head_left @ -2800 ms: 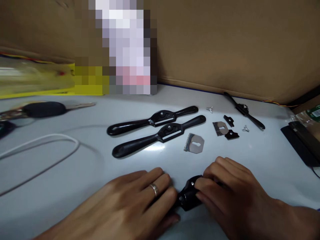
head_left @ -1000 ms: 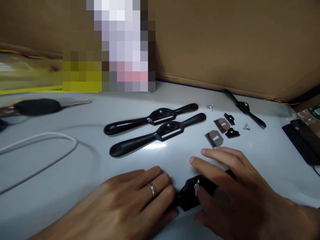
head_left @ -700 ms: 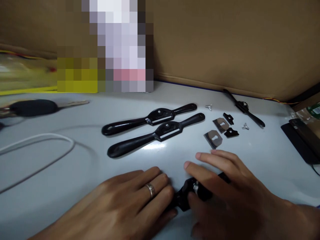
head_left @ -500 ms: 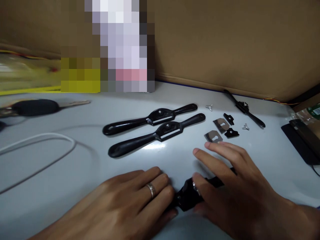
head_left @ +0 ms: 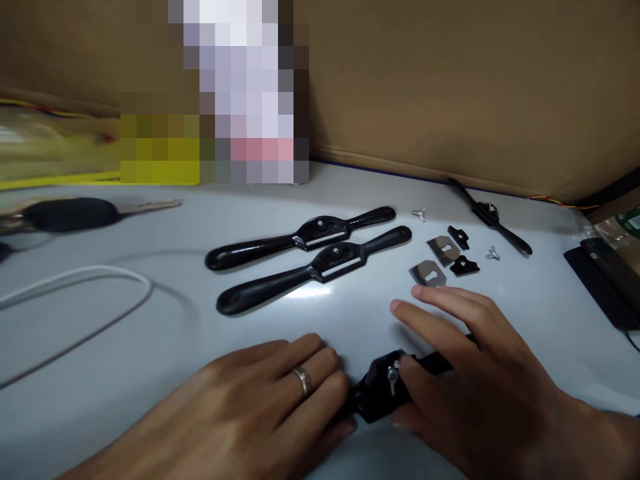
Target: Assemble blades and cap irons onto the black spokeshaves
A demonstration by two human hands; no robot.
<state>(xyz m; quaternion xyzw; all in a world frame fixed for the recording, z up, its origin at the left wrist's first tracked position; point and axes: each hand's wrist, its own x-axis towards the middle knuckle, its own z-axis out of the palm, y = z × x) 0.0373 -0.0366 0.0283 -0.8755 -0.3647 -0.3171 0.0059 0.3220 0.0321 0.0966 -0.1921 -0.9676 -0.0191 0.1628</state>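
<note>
Pinning the black tool (head_left: 373, 398) at 6 o'clock on the surface (head_left: 125, 347) with the left hand (head_left: 260, 407), grip closed over its handle, thumbing the wing screw (head_left: 393, 378) with the right hand (head_left: 470, 387), fingers spread and holding nothing: screw-turning by the look of it, calling for a proper pinch.

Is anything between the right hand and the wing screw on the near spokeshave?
Nothing visible. The right hand has its thumb right at the wing screw on the spokeshave that the left hand holds. The loose blades lie beyond the fingertips, apart.
</note>
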